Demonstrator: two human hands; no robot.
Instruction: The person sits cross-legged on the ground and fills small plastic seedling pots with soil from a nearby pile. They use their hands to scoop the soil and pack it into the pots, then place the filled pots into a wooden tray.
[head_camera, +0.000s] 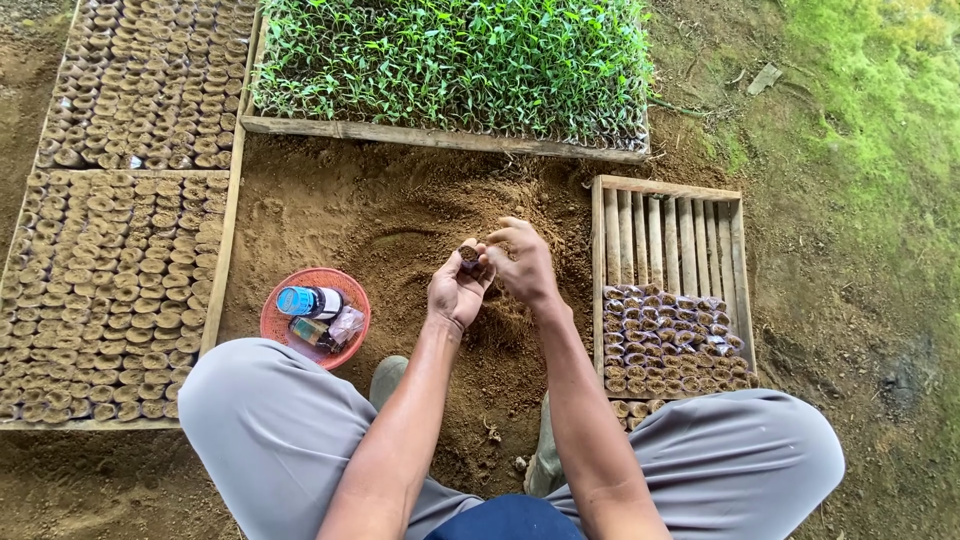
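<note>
From the head view, I judge I am in the middle of filling a small pot with soil: it sits at the centre of the frame, just above the loose soil heap, pinched at the fingertips of my left hand. That hand is cupped, palm up, fingers curled around the pot's lower part, so it is grasping the pot. My right hand comes in from the right, fingers bent and bunched at the pot's mouth, touching it; whether it holds a pinch of soil I cannot tell, since the fingertips hide it.

Both forearms reach forward from between my knees, the left one nearly straight up the frame, the right one angled in from the lower right, wrists close together.

As I see it, the next move calls for keeping the pot upright and steady in the left hand while the right presses lightly, so the thin wall does not collapse.

At the right of the frame a slatted wooden tray holds filled pots in its lower half. At the left, two trays are packed full. At the top stands a tray of green seedlings. A red basket with a bottle lies left of centre.
</note>
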